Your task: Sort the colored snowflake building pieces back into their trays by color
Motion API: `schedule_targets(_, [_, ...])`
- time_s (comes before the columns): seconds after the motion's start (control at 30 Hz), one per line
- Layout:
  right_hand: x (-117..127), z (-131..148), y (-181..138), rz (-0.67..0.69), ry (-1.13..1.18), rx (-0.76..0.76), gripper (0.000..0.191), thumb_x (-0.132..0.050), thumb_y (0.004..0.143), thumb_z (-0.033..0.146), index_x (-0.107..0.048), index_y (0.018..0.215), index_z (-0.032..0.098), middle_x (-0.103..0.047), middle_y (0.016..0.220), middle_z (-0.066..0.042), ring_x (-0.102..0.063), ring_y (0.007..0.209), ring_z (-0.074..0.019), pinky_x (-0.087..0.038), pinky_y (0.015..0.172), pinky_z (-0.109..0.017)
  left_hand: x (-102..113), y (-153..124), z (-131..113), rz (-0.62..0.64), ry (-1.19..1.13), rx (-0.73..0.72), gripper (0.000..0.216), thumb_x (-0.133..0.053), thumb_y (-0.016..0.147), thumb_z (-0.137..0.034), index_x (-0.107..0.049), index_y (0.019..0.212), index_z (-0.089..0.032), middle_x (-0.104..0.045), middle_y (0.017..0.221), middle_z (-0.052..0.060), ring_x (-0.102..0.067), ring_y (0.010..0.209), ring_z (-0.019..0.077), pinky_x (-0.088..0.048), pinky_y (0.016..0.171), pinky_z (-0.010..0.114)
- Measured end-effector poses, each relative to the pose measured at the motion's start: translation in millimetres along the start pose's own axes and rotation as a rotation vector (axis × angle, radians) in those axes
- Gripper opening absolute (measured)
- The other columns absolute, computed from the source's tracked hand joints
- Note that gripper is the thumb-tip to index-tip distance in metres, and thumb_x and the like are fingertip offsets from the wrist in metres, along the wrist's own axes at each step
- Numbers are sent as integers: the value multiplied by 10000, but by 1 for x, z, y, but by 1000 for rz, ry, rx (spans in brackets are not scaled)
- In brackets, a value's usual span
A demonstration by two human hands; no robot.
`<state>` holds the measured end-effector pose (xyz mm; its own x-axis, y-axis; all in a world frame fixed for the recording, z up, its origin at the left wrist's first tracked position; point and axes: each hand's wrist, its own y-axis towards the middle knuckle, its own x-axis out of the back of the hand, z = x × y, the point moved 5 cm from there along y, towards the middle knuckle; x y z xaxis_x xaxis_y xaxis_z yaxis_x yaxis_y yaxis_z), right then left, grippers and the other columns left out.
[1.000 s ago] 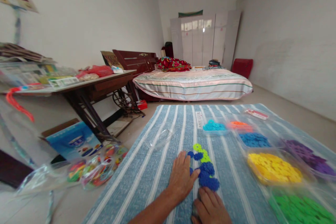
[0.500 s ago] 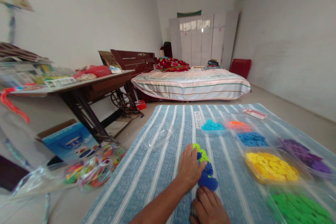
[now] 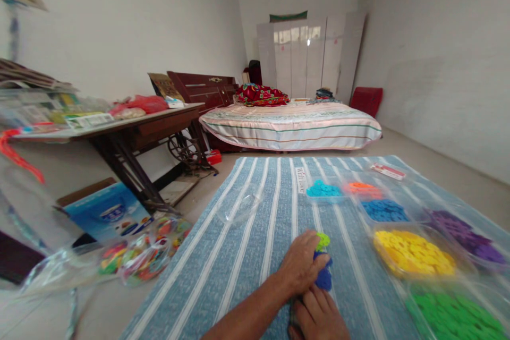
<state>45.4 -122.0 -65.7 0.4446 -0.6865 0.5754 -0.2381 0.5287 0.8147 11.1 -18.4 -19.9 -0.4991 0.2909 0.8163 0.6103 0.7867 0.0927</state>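
While the right hand point(image 3: 319, 312) is resting nearest on the striped cloth point(image 3: 235, 271) covering the table, its fingers are lying side by side and curling, their tips reaching up to the near edge of some dark blue pieces point(image 3: 324, 278). Just beyond it, the left hand point(image 3: 303, 264) is bending over the same pieces, its fingers close together and its thumb lying against them; whether either hand is pinching anything, I cannot tell, because the hands are hiding their own grip. The dark blue pieces are showing to the right of the left thumb, and a lime-green piece point(image 3: 322, 240) is peeking out just past the left hand's knuckles. Off to the right, clear trays are holding green pieces point(image 3: 454, 312), then yellow pieces point(image 3: 414, 253), with purple pieces point(image 3: 466, 236) sitting beside the yellow. Farther back, more trays are carrying mid-blue pieces point(image 3: 384, 210), orange pieces point(image 3: 363, 189) and light blue pieces point(image 3: 323, 189), and a clear plastic item point(image 3: 241, 207) is lying well to their left. Near the far edge, a small red-and-white box point(image 3: 388, 171) is resting. Beyond the table, a bed point(image 3: 295, 126) is standing before a pale wardrobe point(image 3: 303, 61).
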Motion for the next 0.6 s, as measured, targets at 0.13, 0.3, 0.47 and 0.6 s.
schedule_targets(0.13, [1, 0, 1, -6, 15, -8, 196, -538, 782, 400, -618, 841, 232, -673, 904, -65, -630, 850, -252, -512, 720, -367, 3, -2, 2, 44, -106, -36, 452, -406, 900, -390, -462, 1295, -178, -459, 1388, 93, -408, 1279, 194, -317, 1084, 362])
schedule_targets(0.3, [4, 2, 2, -43, 39, 1, 131, -490, 797, 307, -591, 777, 225, -670, 920, -73, -632, 854, -238, -511, 738, -357, 7, -3, 13, 38, 57, -42, 465, -392, 908, -401, -440, 1311, -174, -446, 1394, 110, -358, 1311, 225, -257, 1104, 426])
schedule_targets(0.47, [7, 2, 3, -41, 65, 23, 122, -472, 799, 242, -589, 768, 225, -668, 881, -58, -639, 842, -226, -518, 744, -342, 2, -5, 15, 115, 142, -29, 520, -370, 906, -476, -400, 1348, -203, -386, 1439, 105, -289, 1350, 252, -168, 1116, 499])
schedule_targets(0.6, [19, 0, 16, -31, 138, 21, 146, -469, 813, 180, -605, 780, 220, -668, 823, -36, -646, 808, -185, -521, 746, -289, 2, -4, 17, 66, 114, -14, 517, -388, 893, -506, -412, 1338, -245, -410, 1428, 75, -311, 1340, 233, -160, 1116, 489])
